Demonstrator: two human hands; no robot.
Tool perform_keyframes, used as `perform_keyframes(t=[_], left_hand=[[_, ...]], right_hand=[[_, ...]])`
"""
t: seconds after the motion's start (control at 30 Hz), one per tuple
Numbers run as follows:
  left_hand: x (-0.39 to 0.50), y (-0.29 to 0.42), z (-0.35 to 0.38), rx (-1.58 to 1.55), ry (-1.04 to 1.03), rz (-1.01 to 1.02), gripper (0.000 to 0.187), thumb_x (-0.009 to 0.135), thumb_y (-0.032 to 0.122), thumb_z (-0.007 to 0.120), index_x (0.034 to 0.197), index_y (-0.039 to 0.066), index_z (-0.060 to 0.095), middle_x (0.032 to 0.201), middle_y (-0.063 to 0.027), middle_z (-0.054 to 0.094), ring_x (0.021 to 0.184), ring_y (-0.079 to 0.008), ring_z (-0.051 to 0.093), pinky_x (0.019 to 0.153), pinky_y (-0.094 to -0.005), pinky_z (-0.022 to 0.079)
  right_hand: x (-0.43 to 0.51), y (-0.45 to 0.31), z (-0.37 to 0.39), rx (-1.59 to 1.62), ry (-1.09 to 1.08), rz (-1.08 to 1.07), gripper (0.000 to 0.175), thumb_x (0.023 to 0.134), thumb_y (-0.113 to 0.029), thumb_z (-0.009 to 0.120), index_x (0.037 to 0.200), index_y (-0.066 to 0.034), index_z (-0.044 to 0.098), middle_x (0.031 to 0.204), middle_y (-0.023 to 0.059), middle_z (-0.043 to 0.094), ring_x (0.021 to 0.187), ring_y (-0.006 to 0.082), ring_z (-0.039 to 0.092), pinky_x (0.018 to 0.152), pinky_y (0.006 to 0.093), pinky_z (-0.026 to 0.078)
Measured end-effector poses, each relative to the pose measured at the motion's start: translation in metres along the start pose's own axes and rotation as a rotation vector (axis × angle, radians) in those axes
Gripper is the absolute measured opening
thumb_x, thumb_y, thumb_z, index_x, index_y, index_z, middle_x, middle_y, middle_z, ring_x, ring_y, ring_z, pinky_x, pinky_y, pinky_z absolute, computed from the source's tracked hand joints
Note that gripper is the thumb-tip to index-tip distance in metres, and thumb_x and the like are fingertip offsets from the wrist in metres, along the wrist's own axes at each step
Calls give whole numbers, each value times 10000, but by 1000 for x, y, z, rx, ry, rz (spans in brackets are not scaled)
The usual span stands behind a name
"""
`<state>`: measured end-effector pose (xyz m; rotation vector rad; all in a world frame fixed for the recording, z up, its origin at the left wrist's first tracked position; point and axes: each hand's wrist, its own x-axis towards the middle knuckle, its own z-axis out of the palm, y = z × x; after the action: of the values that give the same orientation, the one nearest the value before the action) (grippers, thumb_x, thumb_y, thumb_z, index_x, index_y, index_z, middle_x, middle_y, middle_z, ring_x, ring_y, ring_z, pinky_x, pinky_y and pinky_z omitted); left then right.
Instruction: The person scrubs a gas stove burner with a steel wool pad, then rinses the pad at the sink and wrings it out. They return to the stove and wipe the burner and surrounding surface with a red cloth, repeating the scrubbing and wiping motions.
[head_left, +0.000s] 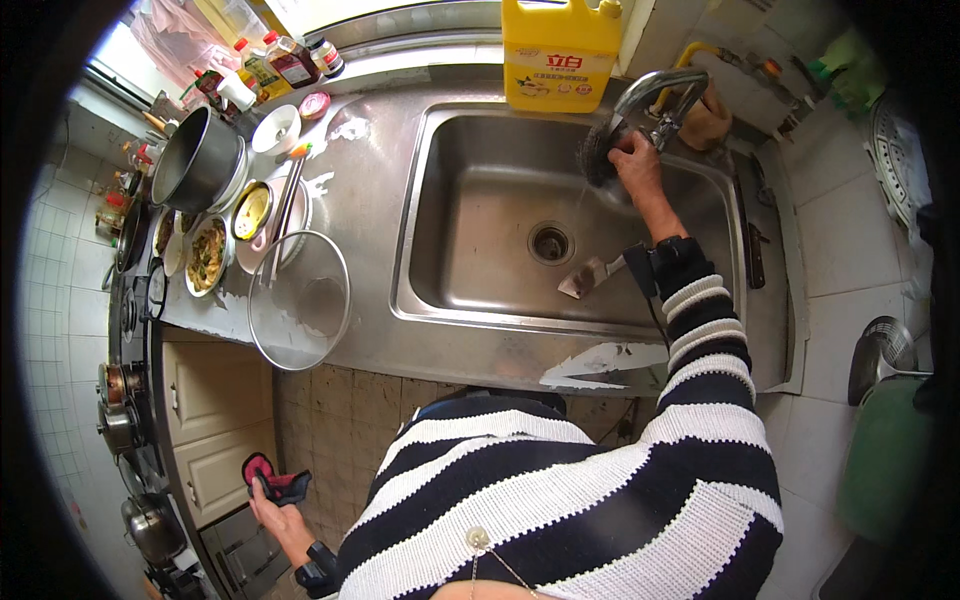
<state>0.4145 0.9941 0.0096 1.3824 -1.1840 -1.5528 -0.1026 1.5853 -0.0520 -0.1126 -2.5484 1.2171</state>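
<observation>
My right hand (637, 166) grips a dark mesh scouring pad (596, 154) beneath the chrome faucet (660, 79), at the far right of the stainless-steel sink (480, 217). A thin trickle of water seems to fall below the pad. On the sink floor, near the drain strainer (552, 242), lies a flat-bladed scraper-like tool (589, 277), its handle partly hidden by my wrist. Low at the left, away from the counter, my left hand (279, 517) holds a red and black cloth pad (274, 480).
A round glass lid (304, 337) overhangs the counter's front edge. Plates of food (206, 255), chopsticks (289, 202) and a dark pot (193, 161) crowd the left. A yellow detergent jug (562, 56) stands behind the sink; a knife (755, 259) lies right of it.
</observation>
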Motion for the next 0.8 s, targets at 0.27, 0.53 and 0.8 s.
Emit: perform_keyframes(t=[0.27,0.53,0.8], left_hand=[[11,-8,-25,9,-7,46,441,914,215,677,1276,-2,550,1257,-132,594,1103,-251,588,928,-412,506],[-1,-9,-26,3,-13,34,468,890,224,709,1260,-17,555,1279,-133,577,1125,-254,573,947,-410,497],[5,-9,-13,25,-11,19,473,901,212,698,1272,-35,542,1288,-157,566,1134,-261,577,963,-399,499]], right_hand=[[6,1,20,776,-42,457,209,800,-73,670,987,-17,594,865,99,632,765,252,639,600,384,548],[5,3,22,902,0,518,285,831,-93,652,1103,-43,584,915,82,624,769,239,620,610,394,513],[31,30,37,68,-34,232,272,833,-265,624,947,-25,680,880,155,662,810,304,631,717,430,498]])
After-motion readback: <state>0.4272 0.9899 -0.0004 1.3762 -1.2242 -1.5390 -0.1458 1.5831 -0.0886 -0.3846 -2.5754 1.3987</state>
